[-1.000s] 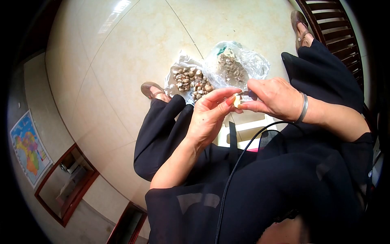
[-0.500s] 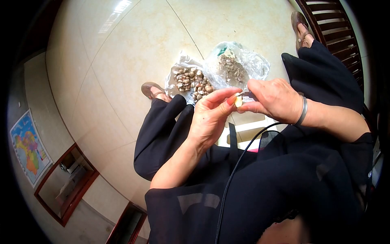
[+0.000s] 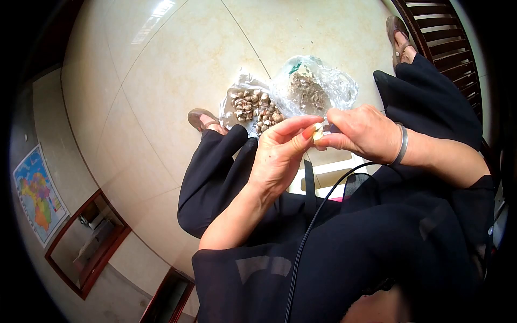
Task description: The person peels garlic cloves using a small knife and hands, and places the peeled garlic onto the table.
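Note:
My left hand pinches a small pale yellow-white piece between thumb and fingers. Against its right side, my right hand is closed round a small dark-handled blade, mostly hidden by the fingers. Beyond my hands, many small brown round pieces lie on a white plastic bag. To the right of them, a clear plastic bag holds grey-brown scraps.
A white slatted stool or stand is between my legs. A black cord crosses my lap. Dark wooden slats stand at the upper right, and a coloured map hangs at the left.
The pale piece has turned between my left fingertips, and the blade shows less than before. Both hands keep nearly the same place.

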`<state>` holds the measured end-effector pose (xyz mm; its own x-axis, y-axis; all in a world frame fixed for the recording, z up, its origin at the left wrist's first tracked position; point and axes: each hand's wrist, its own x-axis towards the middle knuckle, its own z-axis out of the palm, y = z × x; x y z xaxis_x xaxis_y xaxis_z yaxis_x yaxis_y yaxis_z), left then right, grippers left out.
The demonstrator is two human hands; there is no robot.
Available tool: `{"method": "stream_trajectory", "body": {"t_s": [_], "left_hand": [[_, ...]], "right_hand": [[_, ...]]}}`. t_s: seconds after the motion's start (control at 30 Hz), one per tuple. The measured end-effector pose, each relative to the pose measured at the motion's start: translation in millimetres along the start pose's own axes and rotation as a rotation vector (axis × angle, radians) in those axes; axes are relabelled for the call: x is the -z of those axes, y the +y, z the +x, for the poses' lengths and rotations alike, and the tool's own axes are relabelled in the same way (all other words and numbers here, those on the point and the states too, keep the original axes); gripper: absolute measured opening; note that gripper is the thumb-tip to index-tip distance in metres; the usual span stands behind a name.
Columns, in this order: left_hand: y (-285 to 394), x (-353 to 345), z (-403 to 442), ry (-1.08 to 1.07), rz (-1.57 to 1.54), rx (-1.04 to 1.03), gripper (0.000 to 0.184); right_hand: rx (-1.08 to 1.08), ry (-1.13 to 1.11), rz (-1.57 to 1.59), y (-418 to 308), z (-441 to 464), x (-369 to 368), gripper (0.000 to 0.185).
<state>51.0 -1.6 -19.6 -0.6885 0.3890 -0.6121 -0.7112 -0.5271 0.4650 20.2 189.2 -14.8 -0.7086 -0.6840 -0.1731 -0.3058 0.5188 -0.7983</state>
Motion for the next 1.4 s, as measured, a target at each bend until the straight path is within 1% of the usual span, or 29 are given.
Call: {"method": "stream_trajectory", "body": {"t_s": [0.2,0.27,0.37,0.5,0.57,0.67,0.8,1.0,1.1,1.17,1.2,1.27,1.4], "left_hand": [[0.3,1.2,1.1,-0.029,0.007,-0.006,0.03],[0.8,1.6,1.4,-0.047,-0.03,0.019,0.031],[1.1,1.5,1.1,-0.087,-0.093,0.044,0.032],[1.8,-1.7,0.0,-0.082,-0.1,0.049,0.028],[0.0,1.9,1.3,-0.102,-0.068,0.023,0.033],[1.3,2.1,1.6,-0.126,-0.062,0.029,0.033],[3.6,-1.4,0.8,-0.122,-0.061,0.031,0.032],[4.5,-1.4,0.3,-0.118,-0.066,0.027,0.032],[5.0,-1.0,-0.5,-0.105,-0.074,0.05,0.028],[4.3,-0.8,-1.1,-0.084,-0.071,0.044,0.029],[4.4,-1.0,-1.0,-0.084,-0.071,0.044,0.029],[4.2,-1.6,-0.8,-0.038,-0.052,0.031,0.03],[2.8,0.0,0.3,-0.027,-0.039,0.013,0.031]], "right_hand": [[0.01,-0.015,0.031,4.0,0.5,-1.6,0.03],[0.033,-0.024,0.135,5.7,1.3,-2.6,0.029],[0.039,-0.049,0.183,5.9,1.4,-1.6,0.028],[0.051,-0.071,0.147,3.7,1.6,2.9,0.027],[0.058,-0.076,0.149,4.1,1.6,3.3,0.026],[0.072,-0.047,0.218,3.2,1.9,3.5,0.026],[0.076,-0.033,0.216,3.6,1.8,1.7,0.027],[0.057,-0.02,0.158,1.1,1.8,2.9,0.027],[0.057,0.013,0.104,0.9,1.3,1.9,0.026],[0.098,0.069,-0.016,-0.1,1.0,1.5,0.026],[0.097,0.069,-0.016,-0.6,0.9,0.6,0.026],[0.145,0.166,-0.114,-1.3,1.2,-1.6,0.035],[0.165,0.177,-0.203,-3.3,0.8,1.4,0.035]]}}
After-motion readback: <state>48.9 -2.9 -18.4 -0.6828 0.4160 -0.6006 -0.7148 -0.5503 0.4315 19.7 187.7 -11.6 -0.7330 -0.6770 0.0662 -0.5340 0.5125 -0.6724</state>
